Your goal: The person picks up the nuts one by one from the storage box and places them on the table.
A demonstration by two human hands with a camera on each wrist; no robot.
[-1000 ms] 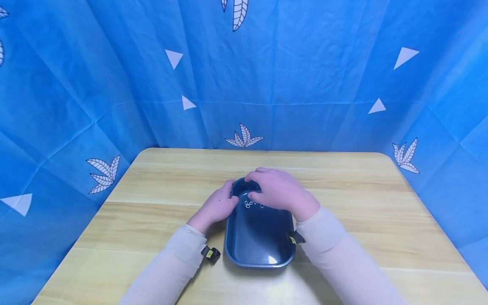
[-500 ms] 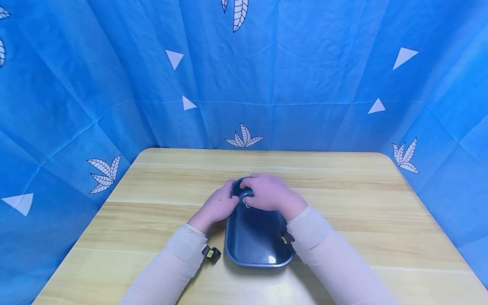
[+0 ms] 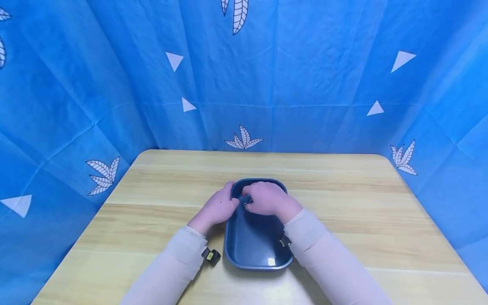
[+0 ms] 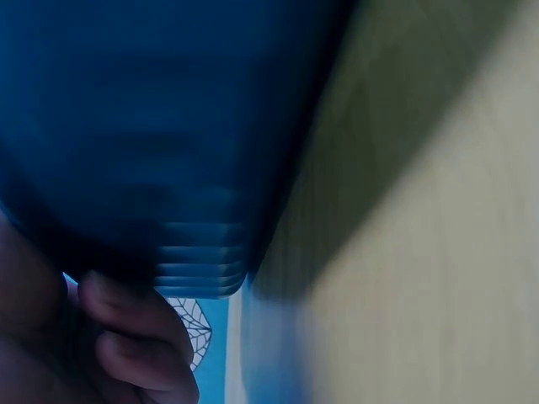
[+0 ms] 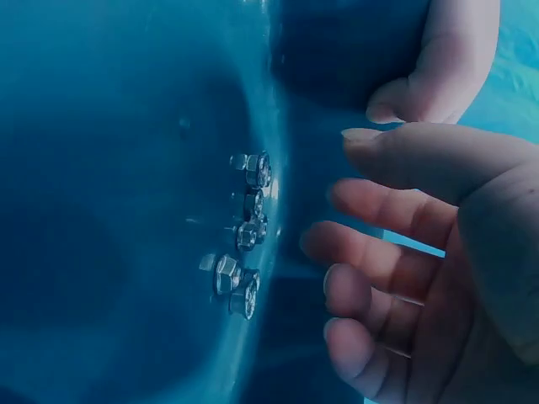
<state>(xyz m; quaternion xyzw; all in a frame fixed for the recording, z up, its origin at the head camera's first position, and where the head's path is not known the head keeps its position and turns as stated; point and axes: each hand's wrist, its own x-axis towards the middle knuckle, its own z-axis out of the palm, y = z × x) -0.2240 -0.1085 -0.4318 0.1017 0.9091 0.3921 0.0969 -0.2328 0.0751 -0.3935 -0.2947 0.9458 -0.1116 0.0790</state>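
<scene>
A dark blue plastic bin [image 3: 253, 241] stands on the table. My left hand [image 3: 218, 207] grips its far left wall, thumb over the rim and fingers outside. The left wrist view shows the bin's ribbed outer side [image 4: 198, 252] beside those fingers [image 4: 139, 353]. Inside the far end is my right hand [image 3: 267, 198], its fingers bent. In the right wrist view, this hand [image 5: 404, 252] has thumb and fingers apart with nothing between them. Several small metal flange nuts [image 5: 226, 273] lie clustered on the bin floor near its fingertips. From the head, they are mostly hidden.
The light wooden table [image 3: 343, 190] extends around the bin on all sides. A blue curtain [image 3: 320, 76] with white leaf and triangle prints hangs behind and beside it. Small black wrist cameras [image 3: 212, 256] sit at both cuffs.
My right hand has moved left and lower into the bin, its fingers bending more over the nuts. The left hand stays on the wall.
</scene>
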